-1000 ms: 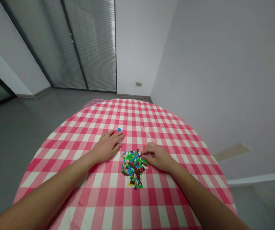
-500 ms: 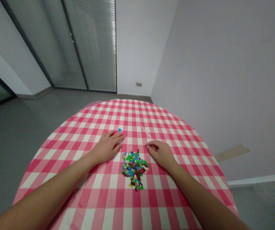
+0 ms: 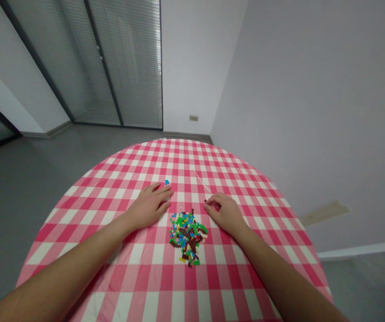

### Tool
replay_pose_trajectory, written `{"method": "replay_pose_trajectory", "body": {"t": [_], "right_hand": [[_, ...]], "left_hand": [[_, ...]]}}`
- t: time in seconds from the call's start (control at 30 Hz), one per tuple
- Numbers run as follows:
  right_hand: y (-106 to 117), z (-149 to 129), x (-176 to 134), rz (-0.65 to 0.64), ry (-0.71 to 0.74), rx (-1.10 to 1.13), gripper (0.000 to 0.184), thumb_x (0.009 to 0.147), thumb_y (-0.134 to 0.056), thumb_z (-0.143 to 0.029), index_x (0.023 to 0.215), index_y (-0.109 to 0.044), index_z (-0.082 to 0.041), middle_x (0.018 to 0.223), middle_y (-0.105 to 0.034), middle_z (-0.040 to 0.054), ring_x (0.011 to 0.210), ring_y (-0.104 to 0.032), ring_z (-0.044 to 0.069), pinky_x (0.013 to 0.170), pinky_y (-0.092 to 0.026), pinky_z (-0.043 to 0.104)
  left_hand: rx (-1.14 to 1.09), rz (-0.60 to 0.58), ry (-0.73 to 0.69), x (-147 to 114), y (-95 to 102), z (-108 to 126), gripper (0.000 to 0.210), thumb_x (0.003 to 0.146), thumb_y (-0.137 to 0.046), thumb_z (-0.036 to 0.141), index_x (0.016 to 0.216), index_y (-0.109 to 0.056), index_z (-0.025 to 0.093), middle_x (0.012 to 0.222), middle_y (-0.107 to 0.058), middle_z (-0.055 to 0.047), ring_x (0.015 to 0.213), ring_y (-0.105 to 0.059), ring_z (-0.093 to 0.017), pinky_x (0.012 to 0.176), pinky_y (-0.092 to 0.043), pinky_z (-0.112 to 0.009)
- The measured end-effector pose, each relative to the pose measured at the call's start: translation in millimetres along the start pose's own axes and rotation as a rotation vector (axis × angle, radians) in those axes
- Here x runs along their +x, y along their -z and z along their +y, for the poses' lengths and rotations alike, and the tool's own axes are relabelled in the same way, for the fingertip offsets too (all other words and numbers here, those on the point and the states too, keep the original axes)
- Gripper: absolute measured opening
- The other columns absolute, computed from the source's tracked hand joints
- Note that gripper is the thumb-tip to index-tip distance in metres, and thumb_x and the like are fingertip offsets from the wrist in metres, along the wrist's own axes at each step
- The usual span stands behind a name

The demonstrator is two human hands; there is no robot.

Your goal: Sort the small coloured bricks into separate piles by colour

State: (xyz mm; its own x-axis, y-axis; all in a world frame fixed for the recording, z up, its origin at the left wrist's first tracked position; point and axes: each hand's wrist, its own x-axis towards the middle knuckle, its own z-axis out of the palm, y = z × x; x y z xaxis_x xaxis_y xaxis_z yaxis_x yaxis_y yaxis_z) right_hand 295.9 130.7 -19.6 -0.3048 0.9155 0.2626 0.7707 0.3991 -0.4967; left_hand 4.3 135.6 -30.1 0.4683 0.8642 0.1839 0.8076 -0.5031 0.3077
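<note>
A red-and-white checked tablecloth covers the rounded worktop; on it lie a mixed-colour pile of building bricks and, beyond it, a blue brick.

Single head-worn cam, looking forward and down from above the near side of a round table covered in red-and-white checked cloth. Pretty close to the bare left hand and bare right hand, but super wide, reaching a dark-framed glass partition with slatted blinds far left and a plain pale wall right.
</note>
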Motion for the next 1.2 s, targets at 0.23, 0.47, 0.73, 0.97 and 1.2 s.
{"method": "replay_pose_trajectory", "body": {"t": [0.23,0.47,0.73,0.97,1.2], "right_hand": [[0.9,1.6,-1.2,-0.066,0.017,-0.057,0.021,0.090,-0.056,-0.027,0.099,-0.072,-0.016,0.095,-0.067,0.0102,0.090,-0.062,0.022,0.081,-0.049,0.036],[0.0,0.6,2.0,-0.118,-0.002,-0.140,0.037,0.094,-0.050,-0.028,0.125,-0.064,-0.014,0.110,-0.060,0.0137,0.096,-0.061,0.025,0.082,-0.049,0.037],[-2.2,2.8,2.1,-0.102,0.005,-0.144,0.035,0.095,-0.049,-0.026,0.126,-0.063,-0.016,0.111,-0.059,0.0119,0.097,-0.060,0.022,0.086,-0.047,0.033],[0.8,7.9,6.5,-0.155,0.031,-0.141,0.038,0.096,-0.042,-0.018,0.127,-0.064,-0.015,0.110,-0.059,0.0118,0.095,-0.060,0.022,0.084,-0.048,0.033],[3.0,9.1,6.3,-0.177,0.054,-0.135,0.039,0.096,-0.041,-0.015,0.129,-0.062,-0.014,0.109,-0.058,0.0122,0.093,-0.060,0.021,0.084,-0.048,0.033]], "left_hand": [[0.061,-0.019,-0.006,0.7,0.2,-0.2,0.042,0.098,-0.041,0.042,0.135,-0.055,0.027,0.149,-0.047,-0.001,0.138,-0.035,-0.034,0.109,-0.033,-0.055],[0.056,-0.019,-0.004,0.2,2.0,2.1,0.041,0.098,-0.041,0.041,0.133,-0.057,0.027,0.149,-0.048,-0.001,0.138,-0.035,-0.035,0.110,-0.032,-0.055],[0.061,-0.033,0.000,-0.5,2.7,1.9,0.043,0.099,-0.041,0.042,0.134,-0.056,0.025,0.149,-0.047,-0.002,0.139,-0.034,-0.035,0.111,-0.031,-0.056],[0.069,-0.035,-0.018,-1.0,2.6,1.1,0.041,0.099,-0.040,0.041,0.134,-0.057,0.026,0.149,-0.047,-0.001,0.140,-0.033,-0.034,0.111,-0.031,-0.056],[0.075,-0.033,-0.014,-1.4,1.8,0.5,0.042,0.099,-0.039,0.042,0.135,-0.055,0.026,0.149,-0.047,-0.001,0.140,-0.033,-0.034,0.111,-0.031,-0.056]]}}
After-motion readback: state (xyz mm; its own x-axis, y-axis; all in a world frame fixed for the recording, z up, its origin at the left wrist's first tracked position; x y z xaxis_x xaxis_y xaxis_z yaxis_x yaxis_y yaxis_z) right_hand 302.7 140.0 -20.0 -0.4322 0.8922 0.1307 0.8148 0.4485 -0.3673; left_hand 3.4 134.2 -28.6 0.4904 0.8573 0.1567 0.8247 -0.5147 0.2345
